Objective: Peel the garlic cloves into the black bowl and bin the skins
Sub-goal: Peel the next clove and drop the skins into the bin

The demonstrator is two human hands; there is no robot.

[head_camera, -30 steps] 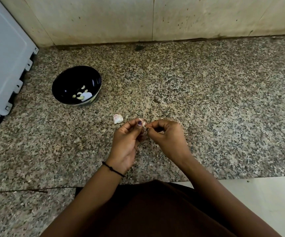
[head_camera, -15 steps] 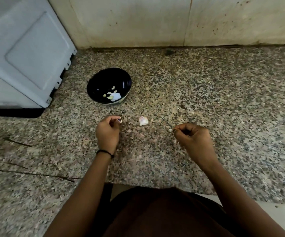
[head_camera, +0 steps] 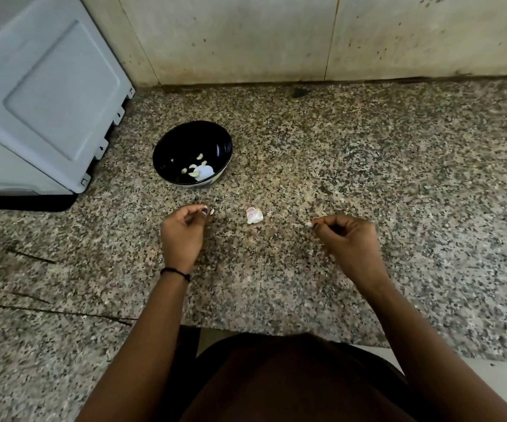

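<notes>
Head view: left hand (head_camera: 182, 229) pinches pale clove (head_camera: 211, 211) below black bowl (head_camera: 193, 153), left of centre; right hand (head_camera: 348, 239) pinches skin scrap (head_camera: 308, 224). Risk: the small clove may slip from the fingertips short of the bowl.

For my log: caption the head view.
Left hand pinches a small white garlic bit, right hand another, near the round black bowl.

The pale grey-blue plastic box (head_camera: 42, 95) at upper left runs off the frame. The tiny white scrap (head_camera: 211, 211) in the left hand (head_camera: 182, 231) and the tiny white speck (head_camera: 308, 224) in the right hand (head_camera: 348, 239) are too small to tell apart as clove or skin.
</notes>
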